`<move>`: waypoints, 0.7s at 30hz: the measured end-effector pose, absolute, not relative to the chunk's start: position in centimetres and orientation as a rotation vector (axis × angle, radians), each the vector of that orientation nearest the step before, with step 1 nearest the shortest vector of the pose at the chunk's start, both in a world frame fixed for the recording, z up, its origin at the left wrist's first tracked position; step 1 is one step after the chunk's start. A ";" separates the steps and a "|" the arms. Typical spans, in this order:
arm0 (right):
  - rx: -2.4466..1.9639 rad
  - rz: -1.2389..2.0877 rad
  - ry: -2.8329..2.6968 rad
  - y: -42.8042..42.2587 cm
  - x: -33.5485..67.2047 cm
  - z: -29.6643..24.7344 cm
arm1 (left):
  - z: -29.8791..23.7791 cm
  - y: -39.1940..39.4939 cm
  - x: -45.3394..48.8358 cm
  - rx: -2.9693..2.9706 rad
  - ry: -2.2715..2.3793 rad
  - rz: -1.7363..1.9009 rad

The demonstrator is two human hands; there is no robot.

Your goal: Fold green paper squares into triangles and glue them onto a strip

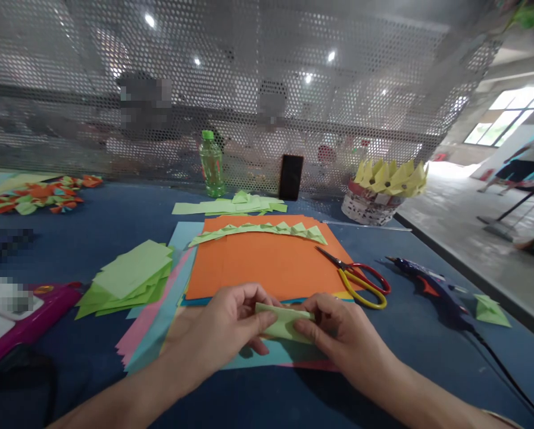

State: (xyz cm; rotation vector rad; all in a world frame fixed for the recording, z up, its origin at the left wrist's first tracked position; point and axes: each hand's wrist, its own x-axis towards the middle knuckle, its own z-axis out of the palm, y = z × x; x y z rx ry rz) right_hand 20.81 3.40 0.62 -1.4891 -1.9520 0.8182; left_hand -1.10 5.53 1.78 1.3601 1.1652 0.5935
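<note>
Your blue tabletop (115, 220) carries the orange sheet (267, 262) at centre, with the stack of green squares (130, 277) at nine o'clock, and the scissors (360, 280) and glue gun (431, 289) at three o'clock. At six o'clock your left hand (217, 330) and right hand (338, 333) each pinch an end of the folded green paper (284, 322), grip closed on it. Uneven pull could skew the crease or tear it.

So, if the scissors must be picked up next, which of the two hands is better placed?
Probably the right hand. The scissors lie just beyond it on the right side, while the left hand would have to cross over. Both hands now pinch the green folded paper.
</note>
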 end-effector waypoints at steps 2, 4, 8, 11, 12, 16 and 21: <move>-1.490 0.869 -1.928 3.3 20.9 0.5 | 1.5 5.7 -1.1 1.276 1.147 0.610; -1.493 0.902 -1.911 3.3 20.9 0.3 | 1.2 5.8 -1.1 1.218 1.129 0.627; -1.493 0.925 -1.887 3.3 20.9 0.2 | 1.0 6.0 -1.0 1.168 1.108 0.643; -1.497 0.932 -1.874 3.3 20.9 0.3 | 1.4 5.9 -1.0 1.165 1.100 0.627; -1.499 0.936 -1.870 3.3 20.9 0.4 | 1.5 5.8 -1.0 1.167 1.101 0.623; -1.513 0.942 -1.866 3.3 20.8 0.6 | 2.0 5.6 -0.9 1.183 1.132 0.613; -1.492 0.922 -1.886 3.4 20.9 0.4 | 2.1 5.4 -1.0 1.239 1.171 0.602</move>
